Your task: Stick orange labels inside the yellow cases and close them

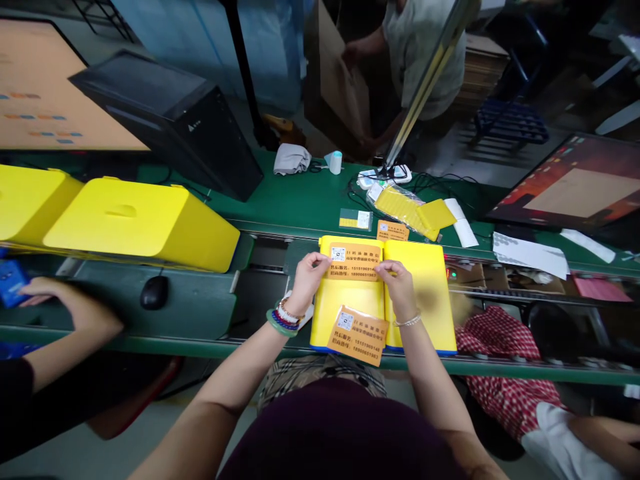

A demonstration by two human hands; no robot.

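An orange printed sticker (pixel 356 262) with a QR code lies flat on, or just above, the upper left part of a yellow casing (pixel 423 300). My left hand (pixel 305 283) pinches its left edge between thumb and finger, with bracelets round the wrist. At the sticker's right edge, my right hand (pixel 399 287) pinches it the same way. Nearer my body, a second orange sticker (pixel 359 335) rests tilted across the casing's lower left, overhanging the front edge slightly. Behind the casing a third orange label (pixel 393 231) lies on the green bench.
Yellow casings (pixel 135 220) stand on the left, by a black computer tower (pixel 170 120) and a mouse (pixel 155 293). A co-worker's hand (pixel 47 291) holds a blue item at far left. Yellow packets (pixel 400 205), cables and papers lie behind; a monitor (pixel 575 180) stands right.
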